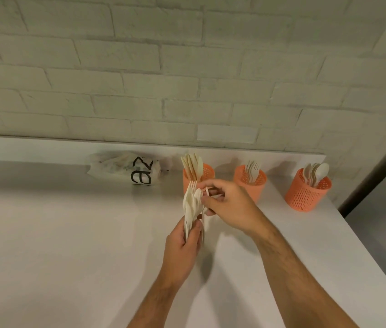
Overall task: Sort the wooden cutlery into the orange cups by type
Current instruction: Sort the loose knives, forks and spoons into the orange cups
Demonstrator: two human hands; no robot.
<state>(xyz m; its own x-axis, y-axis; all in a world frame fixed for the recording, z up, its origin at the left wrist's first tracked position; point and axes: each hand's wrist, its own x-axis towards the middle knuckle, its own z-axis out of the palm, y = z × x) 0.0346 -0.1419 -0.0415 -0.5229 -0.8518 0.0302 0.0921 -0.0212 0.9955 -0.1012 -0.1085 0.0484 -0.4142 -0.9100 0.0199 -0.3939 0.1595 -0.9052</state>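
- The left hand (182, 242) grips a bundle of wooden cutlery (192, 204) by the handles, fingers curled round it; the bundle stands upright above the white counter (69, 233), fork tines and spoon bowls at its top
- The right hand (227, 207) pinches pieces at the top of the bundle
- Three orange cups stand near the wall: the knife cup (207, 172) just behind the hands; the fork cup (250, 179) beside it; the spoon cup (308, 192) at the right
- A printed plastic bag (125, 169) lies left of the cups

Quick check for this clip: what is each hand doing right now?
Left hand: grips a bundle of wooden cutlery by the handles.
Right hand: fingers curled at the bundle's top, pinching a piece; which type cannot be told.
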